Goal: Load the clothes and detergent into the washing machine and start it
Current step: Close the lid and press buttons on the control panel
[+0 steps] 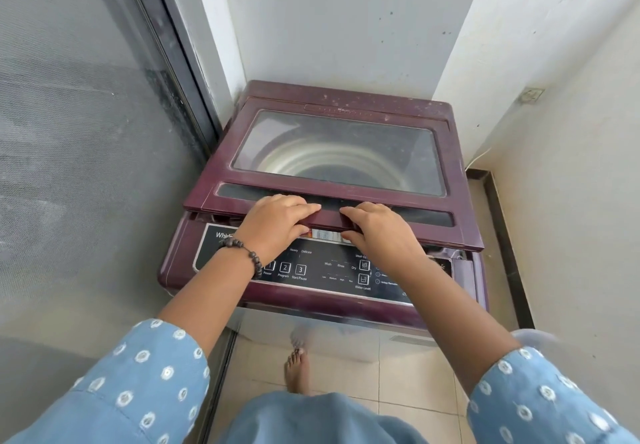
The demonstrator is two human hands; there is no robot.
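Both hands, left (277, 224) and right (375, 227), grip the lid's (332, 153) front lip, fingers curled. Lid looks rigid, glass-paned. Best lifted at centre.

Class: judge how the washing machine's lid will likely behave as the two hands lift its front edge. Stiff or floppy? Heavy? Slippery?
The lid is probably stiff: a hard maroon frame around a window pane. That large pane suggests some weight, which may explain the left hand and right hand both gripping it. Its dusty surface may feel slightly slippery.
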